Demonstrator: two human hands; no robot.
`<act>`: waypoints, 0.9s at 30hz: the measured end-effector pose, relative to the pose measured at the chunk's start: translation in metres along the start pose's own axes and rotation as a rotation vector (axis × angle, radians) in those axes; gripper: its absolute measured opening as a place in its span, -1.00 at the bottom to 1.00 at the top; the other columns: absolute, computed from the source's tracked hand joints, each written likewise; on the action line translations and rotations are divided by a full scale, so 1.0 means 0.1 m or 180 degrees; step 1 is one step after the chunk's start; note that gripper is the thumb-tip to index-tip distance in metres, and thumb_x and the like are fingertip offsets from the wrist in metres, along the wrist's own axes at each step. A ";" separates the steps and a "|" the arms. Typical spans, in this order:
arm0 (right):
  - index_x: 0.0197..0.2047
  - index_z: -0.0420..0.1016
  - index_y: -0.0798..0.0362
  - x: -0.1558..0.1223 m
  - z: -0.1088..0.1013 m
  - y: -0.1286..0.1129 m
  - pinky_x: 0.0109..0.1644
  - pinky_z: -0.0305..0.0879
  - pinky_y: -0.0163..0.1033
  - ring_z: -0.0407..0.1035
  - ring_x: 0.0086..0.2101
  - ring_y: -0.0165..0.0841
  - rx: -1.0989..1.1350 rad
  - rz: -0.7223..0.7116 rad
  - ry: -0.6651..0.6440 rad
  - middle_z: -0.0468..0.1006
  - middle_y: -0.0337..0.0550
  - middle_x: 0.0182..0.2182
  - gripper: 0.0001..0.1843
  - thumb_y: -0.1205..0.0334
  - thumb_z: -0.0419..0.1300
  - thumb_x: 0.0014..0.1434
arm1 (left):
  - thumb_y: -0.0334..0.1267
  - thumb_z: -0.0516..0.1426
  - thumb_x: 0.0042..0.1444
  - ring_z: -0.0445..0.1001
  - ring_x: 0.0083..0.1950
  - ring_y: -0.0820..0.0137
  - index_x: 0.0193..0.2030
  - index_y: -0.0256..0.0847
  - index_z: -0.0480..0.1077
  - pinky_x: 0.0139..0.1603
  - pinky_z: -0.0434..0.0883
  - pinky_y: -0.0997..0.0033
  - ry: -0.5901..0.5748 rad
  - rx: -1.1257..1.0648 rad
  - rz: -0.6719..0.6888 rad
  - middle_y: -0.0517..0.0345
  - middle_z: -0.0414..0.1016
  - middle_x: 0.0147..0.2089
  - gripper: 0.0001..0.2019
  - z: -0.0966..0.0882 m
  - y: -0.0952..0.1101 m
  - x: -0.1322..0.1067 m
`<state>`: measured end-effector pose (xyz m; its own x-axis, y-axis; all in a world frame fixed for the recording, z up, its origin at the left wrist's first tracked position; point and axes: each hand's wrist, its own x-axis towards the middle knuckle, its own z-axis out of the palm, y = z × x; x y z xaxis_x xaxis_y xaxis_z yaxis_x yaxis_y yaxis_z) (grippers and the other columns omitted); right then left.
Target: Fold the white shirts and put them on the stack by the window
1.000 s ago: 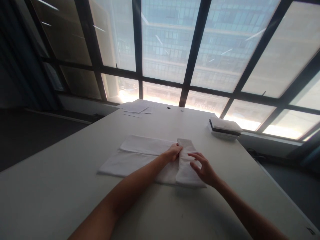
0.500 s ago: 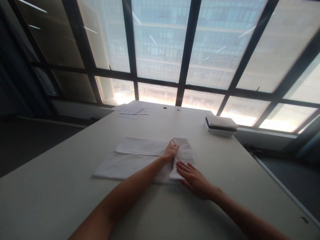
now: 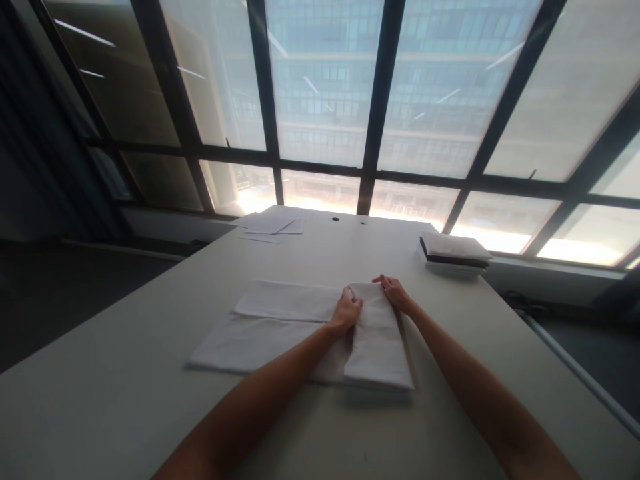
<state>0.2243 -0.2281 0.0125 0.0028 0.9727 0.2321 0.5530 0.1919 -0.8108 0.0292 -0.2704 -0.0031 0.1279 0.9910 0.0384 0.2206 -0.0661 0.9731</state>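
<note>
A white cloth (image 3: 285,340) lies on the table in front of me, its far part folded over in a long strip. The right end is turned inward as a flat flap (image 3: 380,347). My left hand (image 3: 347,310) is closed on the inner edge of that flap, near its far end. At the flap's far right corner rests my right hand (image 3: 395,293), with the fingers stretched out over the cloth's edge. Its thumb and the underside of the fingers are hard to make out.
The white table (image 3: 125,347) reaches toward large framed windows. Loose paper sheets (image 3: 273,223) lie at the far left. A stack of folded white and dark cloths (image 3: 455,253) sits near the right edge. Two small holes show at the table's far end.
My right hand has moved from the flap's near part to its far right corner. The flap now lies flatter and wider toward me. My left hand keeps its grip.
</note>
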 end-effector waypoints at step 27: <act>0.45 0.16 0.03 -0.70 0.14 -0.11 0.44 -0.28 0.13 -0.17 0.43 -0.22 -0.1737 -0.0569 -0.0942 0.06 -0.03 0.44 -0.39 0.04 -0.28 0.48 | 0.07 -0.19 0.43 -0.16 0.55 0.05 0.47 -0.43 0.05 0.49 -0.19 -0.13 -0.1217 0.3422 0.2307 -0.30 0.04 0.49 -0.33 0.13 0.20 -0.93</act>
<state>0.2066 -0.2961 -0.0019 -0.3153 0.9417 0.1172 0.8680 0.3361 -0.3655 0.0345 -0.3656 0.0099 0.7573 0.6124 0.2268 0.6083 -0.7879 0.0962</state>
